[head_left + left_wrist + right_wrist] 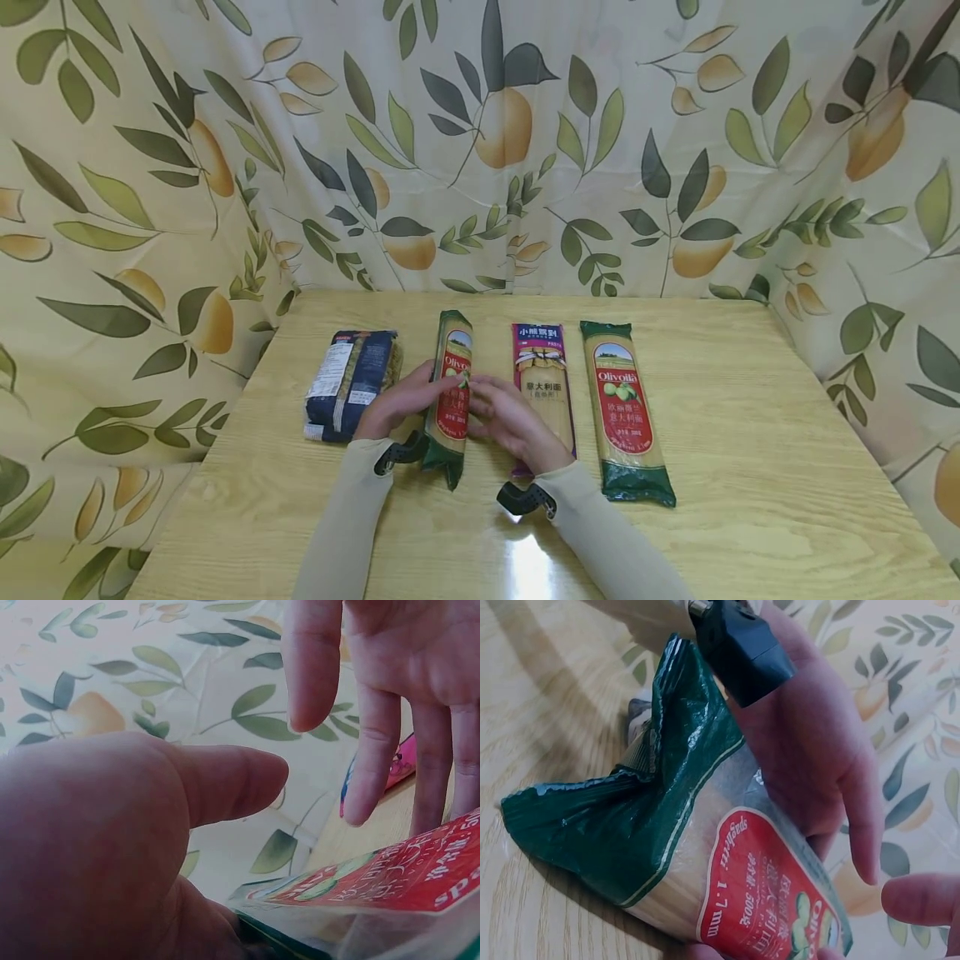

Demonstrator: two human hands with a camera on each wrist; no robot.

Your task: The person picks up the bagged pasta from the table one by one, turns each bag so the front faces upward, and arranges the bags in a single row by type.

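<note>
A green-ended spaghetti pack (pixel 452 392) with a red oval label stands tilted on the table, between both hands. My left hand (pixel 401 400) holds its left side, the thumb stretched out over the pack; the other fingers are hidden behind it. At the right side is my right hand (pixel 517 421), its fingers (pixel 375 750) fairly straight and pointing down beside the pack, fingertips at its edge. In the right wrist view the crumpled green end (pixel 622 817) of the pack faces the camera, with the left palm (pixel 810 750) along the far side.
A dark blue pasta bag (pixel 352 383) lies left of the hands. To the right are a purple-edged pasta pack (pixel 543 383), partly behind the right hand, and a second green-ended spaghetti pack (pixel 626 408). A leaf-patterned curtain (pixel 480 167) surrounds the wooden table (pixel 765 450).
</note>
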